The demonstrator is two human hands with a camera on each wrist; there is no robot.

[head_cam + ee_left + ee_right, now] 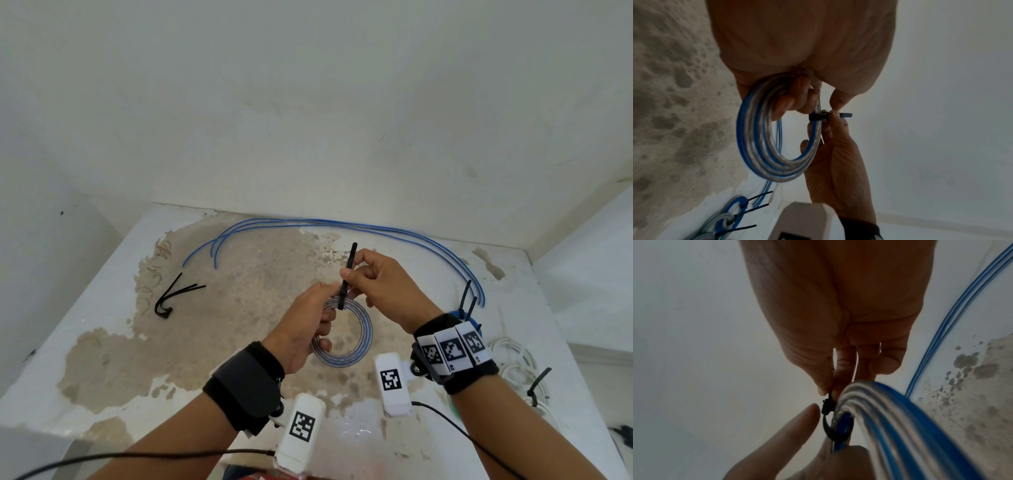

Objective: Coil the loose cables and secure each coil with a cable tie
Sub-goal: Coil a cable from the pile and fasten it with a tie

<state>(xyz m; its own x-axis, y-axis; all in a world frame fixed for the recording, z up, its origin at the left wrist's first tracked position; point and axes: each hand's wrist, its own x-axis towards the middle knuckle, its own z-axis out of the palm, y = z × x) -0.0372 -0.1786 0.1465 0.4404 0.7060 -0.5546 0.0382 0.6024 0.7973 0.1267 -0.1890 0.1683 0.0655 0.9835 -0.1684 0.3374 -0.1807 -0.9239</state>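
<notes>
Just above the middle of the bench (102, 342), a blue-and-clear cable coil (356, 342) is held up in the air with a black cable tie (346, 277) looped around its strands at the coil's twelve o'clock. The left hand (301, 329) grips the coil, its fingers (789, 100) curled through the ring and around the bundle, thumb up beside the tie's head. The right hand (387, 284) pinches the tie's free tail between thumb and forefinger just above the head, the other fingers loosely curled; the tail sticks up past the fingertips. In the right wrist view the tie's loop (830, 430) sits around the strands with a little slack showing.

Toward twelve o'clock from the coil, loose blue cables (342, 224) arc across the back of the bench and sweep down to three o'clock. At nine o'clock lies a small bunch of spare black ties (174, 294), well apart from the hands. At three o'clock, partly hidden behind the right wrist, a tied blue coil (735, 206) has black tie tails sticking up. Toward four o'clock a white cable coil (517, 363) with a black tie rests near the bench edge.
</notes>
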